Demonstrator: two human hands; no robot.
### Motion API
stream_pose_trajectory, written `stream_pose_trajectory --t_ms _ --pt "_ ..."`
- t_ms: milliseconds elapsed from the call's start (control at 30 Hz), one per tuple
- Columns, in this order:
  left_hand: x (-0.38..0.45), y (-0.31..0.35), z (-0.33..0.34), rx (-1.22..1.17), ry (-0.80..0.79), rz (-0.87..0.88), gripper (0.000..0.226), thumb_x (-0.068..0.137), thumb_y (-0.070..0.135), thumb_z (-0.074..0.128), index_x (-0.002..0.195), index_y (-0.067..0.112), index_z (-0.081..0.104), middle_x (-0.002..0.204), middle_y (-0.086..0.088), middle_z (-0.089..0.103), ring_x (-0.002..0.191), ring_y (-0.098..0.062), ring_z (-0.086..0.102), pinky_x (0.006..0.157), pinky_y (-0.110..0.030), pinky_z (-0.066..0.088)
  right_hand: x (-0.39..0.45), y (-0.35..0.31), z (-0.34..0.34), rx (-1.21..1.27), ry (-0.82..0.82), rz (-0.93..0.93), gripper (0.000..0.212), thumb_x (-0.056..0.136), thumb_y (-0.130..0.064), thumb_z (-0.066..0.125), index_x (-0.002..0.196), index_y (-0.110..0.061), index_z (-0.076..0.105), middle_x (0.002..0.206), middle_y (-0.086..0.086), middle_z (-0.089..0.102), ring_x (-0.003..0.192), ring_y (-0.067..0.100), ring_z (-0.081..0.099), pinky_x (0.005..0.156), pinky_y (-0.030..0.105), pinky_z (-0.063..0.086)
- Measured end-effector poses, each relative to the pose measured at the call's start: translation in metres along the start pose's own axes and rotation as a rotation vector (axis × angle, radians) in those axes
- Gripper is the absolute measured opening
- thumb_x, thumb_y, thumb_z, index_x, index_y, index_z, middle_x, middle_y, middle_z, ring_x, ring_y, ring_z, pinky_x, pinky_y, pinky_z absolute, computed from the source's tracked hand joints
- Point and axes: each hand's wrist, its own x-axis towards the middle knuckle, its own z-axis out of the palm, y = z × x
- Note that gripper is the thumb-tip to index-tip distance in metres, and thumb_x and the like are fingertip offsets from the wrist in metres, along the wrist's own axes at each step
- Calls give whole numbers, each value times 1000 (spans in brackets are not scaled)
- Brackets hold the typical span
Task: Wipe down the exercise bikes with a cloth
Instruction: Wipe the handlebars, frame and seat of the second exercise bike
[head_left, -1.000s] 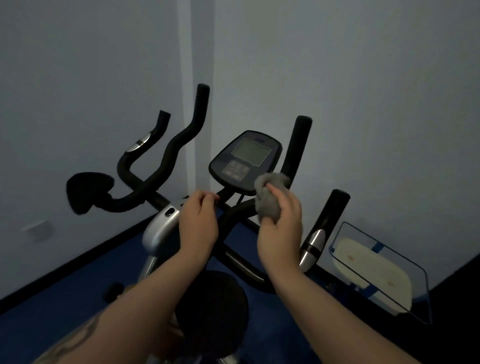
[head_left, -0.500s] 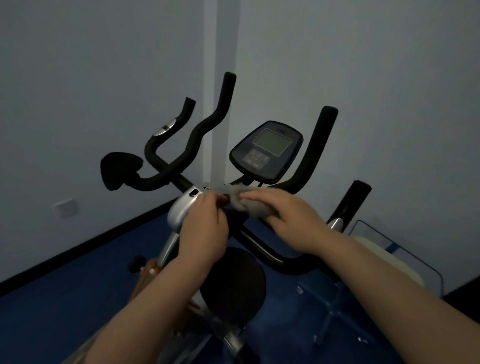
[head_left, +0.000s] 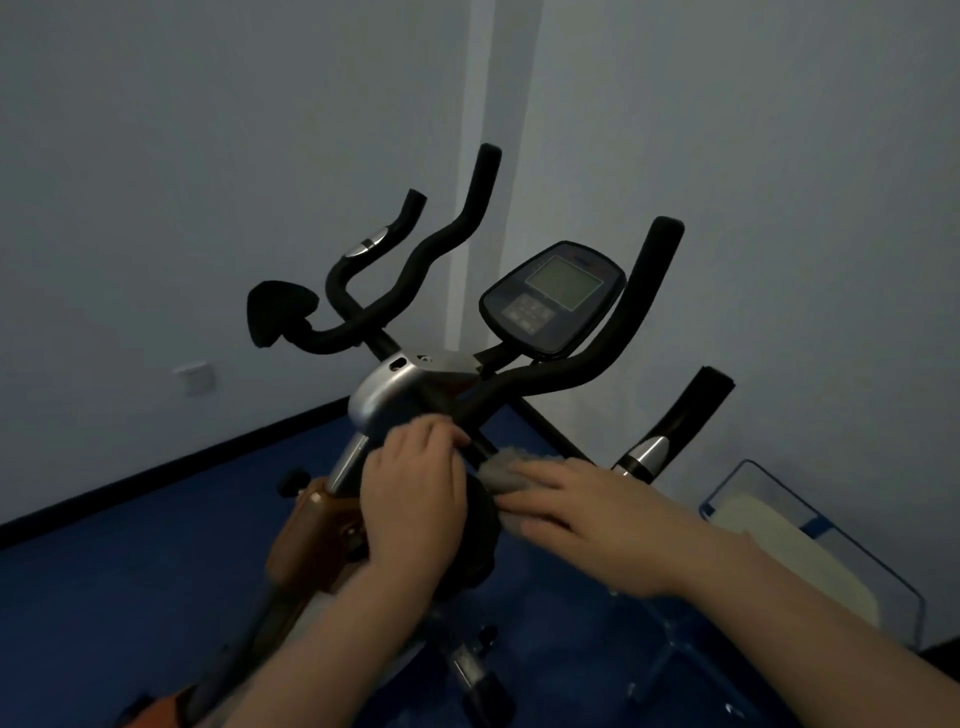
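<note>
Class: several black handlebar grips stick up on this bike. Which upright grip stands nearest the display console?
The tall grip just right of the console; the others stand farther away.

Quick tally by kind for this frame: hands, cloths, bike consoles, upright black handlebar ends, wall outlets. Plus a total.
Hands: 2, left hand and right hand
Cloths: 1, grey cloth under the right hand
Bike consoles: 1, console
Upright black handlebar ends: 4
Wall outlets: 1, outlet
Total: 9

We bring the cloth (head_left: 503, 470) down from the console (head_left: 553, 301) onto the lower handlebar (head_left: 524, 415). Our right hand (head_left: 597, 512) now lies flat over it, and our left hand (head_left: 415, 488) drops lower too.
</note>
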Motion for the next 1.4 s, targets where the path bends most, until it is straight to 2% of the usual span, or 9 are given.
stream_pose_trajectory --t_ms 133,233,467,700,800,933,1133,1300,1400 --pt "-17 2 8 -108 143 -204 14 90 20 56 103 21 59 98 9 54 90 -3 39 79 -24 30 18 -6 14 2 178 82 55 99 -37 45 149 -40 23 152 -14 34 128 14 43 101 34 40" --pt "-18 -1 9 -164 147 -273 7 90 24 59 96 23 56 95 10 46 83 4 31 66 -15 30 44 -10 21 105 267 248 49 100 -38 45 146 -30 30 136 4 53 113 25 55 86 35 45" --pt "-18 -5 10 -184 129 -313 23 90 34 55 70 24 53 76 12 44 72 -1 47 56 -14 27 27 4 6 -187 125 59 38 94 -43 51 129 -28 50 111 3 65 97 25 61 74 38 49" --pt "-18 -6 12 -128 140 -275 26 94 31 53 69 25 51 75 9 45 72 -4 43 60 -18 29 53 -5 7 79 165 149 44 101 -37 40 140 -19 43 125 13 60 109 32 56 88 42 47" --pt "-14 -6 9 60 141 -93 28 94 24 54 69 13 60 74 2 48 74 -18 46 65 -33 35 33 -3 11 -256 148 66 44 100 -40 38 138 -16 40 117 11 62 99 31 60 68 35 40" --pt "-7 -10 10 170 126 138 36 93 32 43 68 15 62 72 1 53 73 -19 48 67 -32 34 23 6 9 -426 113 -13 45 100 -43 35 137 -18 37 109 8 63 91 29 61 60 33 30" --pt "-6 -13 11 49 141 12 36 91 32 49 57 20 50 61 10 39 60 -11 39 55 -24 24 53 1 -1 0 -18 118 42 104 -38 27 133 -12 42 120 17 58 102 33 56 78 38 43" --pt "-8 -12 11 31 132 -59 34 89 28 57 58 22 45 62 12 38 61 -9 40 54 -14 21 32 4 -1 -390 -108 62 44 103 -40 28 134 -9 37 112 13 62 92 28 58 68 34 36" --pt "-8 -10 11 39 127 -59 32 89 31 53 59 24 43 63 12 37 61 -9 39 54 -14 21 49 -5 -3 -402 -139 104 36 102 -31 33 127 -6 41 117 14 59 97 29 58 68 35 36"
